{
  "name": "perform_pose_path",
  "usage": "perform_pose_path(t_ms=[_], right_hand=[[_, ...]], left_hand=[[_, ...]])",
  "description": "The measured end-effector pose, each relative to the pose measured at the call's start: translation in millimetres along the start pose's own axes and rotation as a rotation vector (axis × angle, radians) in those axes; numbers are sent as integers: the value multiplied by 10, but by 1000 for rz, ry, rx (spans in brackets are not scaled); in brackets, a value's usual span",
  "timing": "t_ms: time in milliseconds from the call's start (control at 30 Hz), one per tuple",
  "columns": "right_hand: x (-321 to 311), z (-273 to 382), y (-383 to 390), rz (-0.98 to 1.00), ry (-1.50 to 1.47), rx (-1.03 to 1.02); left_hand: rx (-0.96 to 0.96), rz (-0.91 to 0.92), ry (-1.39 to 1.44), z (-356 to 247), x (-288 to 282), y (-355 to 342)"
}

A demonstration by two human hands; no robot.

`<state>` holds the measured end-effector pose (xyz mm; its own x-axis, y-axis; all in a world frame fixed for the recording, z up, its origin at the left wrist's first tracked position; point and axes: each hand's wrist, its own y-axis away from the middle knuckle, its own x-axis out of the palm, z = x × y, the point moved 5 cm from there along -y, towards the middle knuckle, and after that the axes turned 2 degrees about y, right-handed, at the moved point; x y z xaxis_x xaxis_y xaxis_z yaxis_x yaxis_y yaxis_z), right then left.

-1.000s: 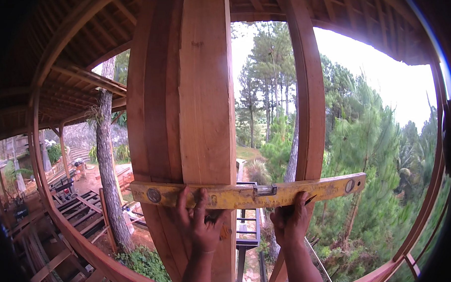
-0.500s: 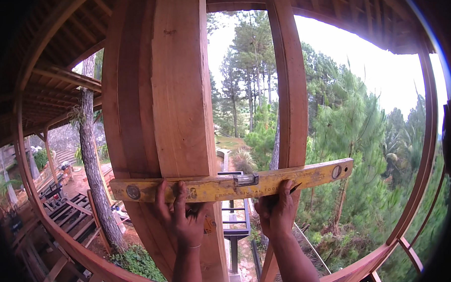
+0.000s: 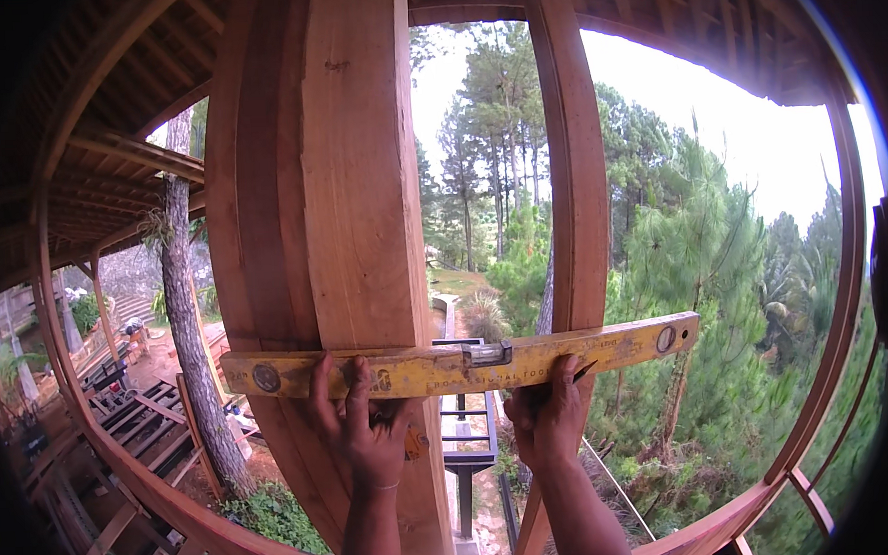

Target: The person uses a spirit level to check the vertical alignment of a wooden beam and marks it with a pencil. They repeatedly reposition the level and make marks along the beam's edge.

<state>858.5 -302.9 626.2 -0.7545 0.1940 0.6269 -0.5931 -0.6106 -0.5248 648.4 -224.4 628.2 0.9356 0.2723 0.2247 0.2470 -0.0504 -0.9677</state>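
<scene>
A worn yellow spirit level (image 3: 622, 348) lies nearly sideways across a thick wooden post (image 3: 363, 202) and a narrower post (image 3: 576, 195), its right end slightly higher. The clear vial (image 3: 486, 353) sits in its top edge near the middle. My left hand (image 3: 367, 447) grips the level in front of the thick post, with fingers over its face. Further right, my right hand (image 3: 547, 426) holds it from below, thumb on the face. A thin dark pointed thing (image 3: 585, 368) sticks out beside that thumb; its kind is unclear. Part of an orange-yellow patch (image 3: 417, 442) shows beside my left hand.
A curved wooden rail (image 3: 208, 530) runs round below. Beyond it are a tree trunk (image 3: 183, 316), stacked dark metal frames (image 3: 151, 425), and a black metal stand (image 3: 468, 458) on lower ground. Pines (image 3: 697, 239) fill the right. A wooden roof (image 3: 689, 14) hangs overhead.
The whole view has shifted very slightly. Both hands keep the same hold on the spirit level, which stays against the posts.
</scene>
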Motion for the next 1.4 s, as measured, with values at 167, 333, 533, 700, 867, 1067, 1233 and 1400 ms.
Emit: perform_pose_path(t_ms=[167, 333, 533, 700, 867, 1067, 1233, 1400], right_hand=[[-12, -2, -4, -56, -22, -4], [-117, -78, -33, -69, -16, -16], [-31, -44, -34, -72, -10, 6], [-52, -71, -21, -98, -7, 11], [-100, -77, -25, -87, -27, 28], [-25, -23, -2, -41, -19, 6], [-72, -30, -11, -12, -16, 6], [-52, -38, 0, -87, -11, 24]], left_hand=[[87, 15, 18, -420, 52, 124], [221, 172, 75, -631, 523, 148], [256, 170, -6, -596, 553, 104], [250, 118, 28, -569, 585, 168], [259, 120, 28, -553, 598, 169], [202, 105, 64, -518, 609, 209], [208, 107, 61, -514, 628, 221], [203, 124, 77, -514, 597, 214]])
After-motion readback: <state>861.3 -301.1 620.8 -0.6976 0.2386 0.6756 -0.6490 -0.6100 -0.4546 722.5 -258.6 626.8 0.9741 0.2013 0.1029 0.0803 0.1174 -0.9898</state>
